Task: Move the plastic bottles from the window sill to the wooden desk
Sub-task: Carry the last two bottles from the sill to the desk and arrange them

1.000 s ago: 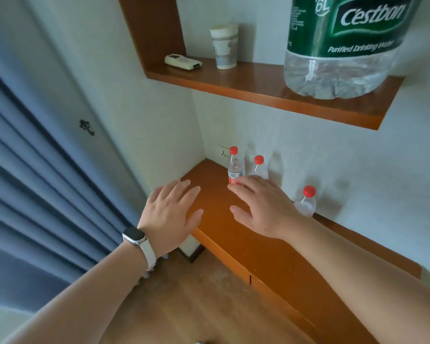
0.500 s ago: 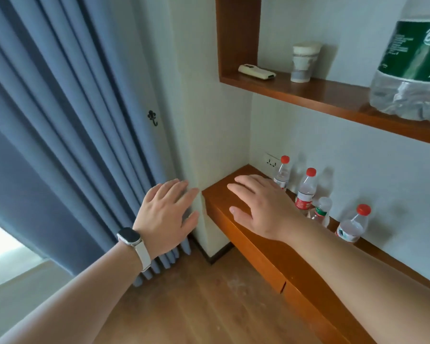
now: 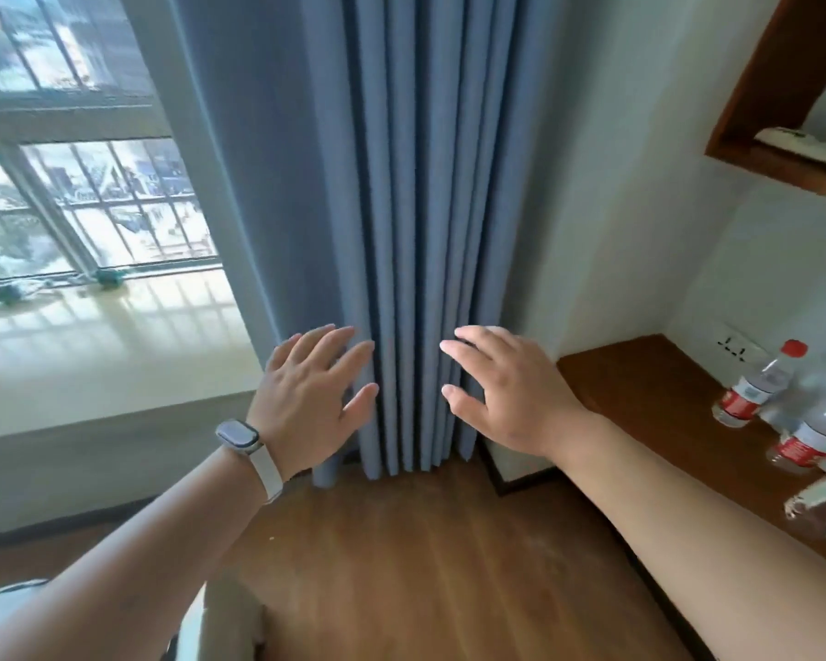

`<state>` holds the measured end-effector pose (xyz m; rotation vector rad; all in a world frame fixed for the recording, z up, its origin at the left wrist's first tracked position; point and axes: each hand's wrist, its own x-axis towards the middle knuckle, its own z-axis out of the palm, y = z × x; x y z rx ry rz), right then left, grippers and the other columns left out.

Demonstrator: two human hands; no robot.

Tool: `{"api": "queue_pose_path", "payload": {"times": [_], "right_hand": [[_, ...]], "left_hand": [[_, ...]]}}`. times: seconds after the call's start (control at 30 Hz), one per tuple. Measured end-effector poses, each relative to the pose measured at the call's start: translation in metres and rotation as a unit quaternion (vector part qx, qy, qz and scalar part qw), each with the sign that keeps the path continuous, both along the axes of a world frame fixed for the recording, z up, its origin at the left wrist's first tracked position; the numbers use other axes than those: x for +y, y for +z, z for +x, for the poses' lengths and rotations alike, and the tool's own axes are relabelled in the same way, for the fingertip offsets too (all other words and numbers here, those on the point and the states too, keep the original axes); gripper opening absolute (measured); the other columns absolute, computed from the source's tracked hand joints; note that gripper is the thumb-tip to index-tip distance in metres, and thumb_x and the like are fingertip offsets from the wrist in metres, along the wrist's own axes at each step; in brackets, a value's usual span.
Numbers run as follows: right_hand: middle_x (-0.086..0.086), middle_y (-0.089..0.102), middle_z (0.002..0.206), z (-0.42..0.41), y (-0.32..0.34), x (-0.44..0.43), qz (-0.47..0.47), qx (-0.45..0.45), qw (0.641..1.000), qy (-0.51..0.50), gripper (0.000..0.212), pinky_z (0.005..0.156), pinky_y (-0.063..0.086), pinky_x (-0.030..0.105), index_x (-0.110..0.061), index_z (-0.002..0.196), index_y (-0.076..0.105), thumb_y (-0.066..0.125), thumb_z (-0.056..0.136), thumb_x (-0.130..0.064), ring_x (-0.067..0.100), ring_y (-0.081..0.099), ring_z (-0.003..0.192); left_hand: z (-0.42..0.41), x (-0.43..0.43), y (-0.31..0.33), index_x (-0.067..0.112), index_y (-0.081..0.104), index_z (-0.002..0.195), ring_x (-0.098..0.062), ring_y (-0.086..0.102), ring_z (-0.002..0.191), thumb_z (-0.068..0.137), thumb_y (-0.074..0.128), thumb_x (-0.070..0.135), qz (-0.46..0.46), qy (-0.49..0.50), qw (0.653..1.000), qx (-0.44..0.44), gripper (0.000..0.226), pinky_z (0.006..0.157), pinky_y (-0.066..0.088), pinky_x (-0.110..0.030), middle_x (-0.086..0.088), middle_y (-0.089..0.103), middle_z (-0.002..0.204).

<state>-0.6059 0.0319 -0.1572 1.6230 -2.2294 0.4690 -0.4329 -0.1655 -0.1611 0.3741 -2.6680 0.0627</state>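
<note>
Clear plastic bottles with red caps and red labels [image 3: 754,386] stand blurred on the wooden desk [image 3: 640,388] at the far right, against the wall. The pale window sill [image 3: 115,345] lies at the left under the window; I see no bottle on the part in view. My left hand [image 3: 313,398], with a watch on the wrist, and my right hand [image 3: 506,393] hover side by side in front of the blue curtain, fingers spread, holding nothing.
A blue curtain [image 3: 401,207] hangs between sill and desk. A wooden wall shelf [image 3: 783,169] with a white remote sits at the upper right. Wooden floor [image 3: 425,565] lies below; a pale chair edge [image 3: 220,622] shows at the bottom left.
My view has swung left from the desk toward the window. Both hands have moved left with it, off the desk, and stay empty. The bottles now sit at the right edge.
</note>
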Motion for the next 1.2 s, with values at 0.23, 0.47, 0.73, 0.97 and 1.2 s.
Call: {"api": "queue_pose_path", "payload": {"times": [0.23,0.47,0.73,0.97,1.2], "right_hand": [[0.010,0.060,0.127,0.069,-0.008,-0.108,0.003,-0.009,0.996,0.088,0.051,0.092,0.047,0.045,-0.012,0.124,0.064,0.049,0.089,-0.046,0.031,0.056,0.114],[0.008,0.060,0.127,0.103,-0.003,-0.181,0.019,0.002,0.986,0.165,0.049,0.091,0.047,0.047,-0.014,0.124,0.062,0.048,0.089,-0.046,0.030,0.056,0.115],[0.007,0.054,0.137,0.115,-0.004,-0.257,0.071,-0.029,0.972,0.224,0.053,0.098,0.041,0.050,-0.018,0.131,0.056,0.041,0.091,-0.050,0.029,0.049,0.125],[0.007,0.048,0.144,0.077,-0.004,-0.334,0.086,-0.037,0.962,0.258,0.061,0.104,0.035,0.049,-0.021,0.136,0.052,0.036,0.089,-0.055,0.028,0.043,0.132],[0.009,0.055,0.137,0.002,-0.010,-0.406,0.082,-0.047,0.954,0.286,0.055,0.097,0.042,0.051,-0.018,0.130,0.057,0.042,0.089,-0.052,0.032,0.051,0.125]], "left_hand": [[0.099,-0.074,-0.010,0.020,0.063,0.128,-0.032,0.051,0.128,0.093,0.045,0.049,0.013,0.103,0.994,0.020,0.048,0.106,0.036,-0.049,-0.008,0.061,0.135],[0.163,-0.114,-0.012,0.019,0.060,0.132,-0.032,0.048,0.131,0.095,0.043,0.050,0.024,0.186,0.982,0.022,0.052,0.107,0.036,-0.050,-0.008,0.058,0.139],[0.191,-0.157,-0.014,0.020,0.060,0.131,-0.032,0.048,0.131,0.093,0.044,0.049,0.029,0.266,0.964,0.014,0.051,0.109,0.031,-0.048,-0.008,0.058,0.138],[0.163,-0.205,-0.017,0.020,0.060,0.132,-0.031,0.047,0.132,0.093,0.043,0.050,0.040,0.316,0.948,-0.001,0.052,0.109,0.033,-0.051,-0.008,0.057,0.139],[0.085,-0.265,-0.012,0.023,0.058,0.134,-0.030,0.046,0.133,0.093,0.038,0.052,0.043,0.343,0.938,-0.033,0.054,0.109,0.033,-0.050,-0.006,0.055,0.142]]}}
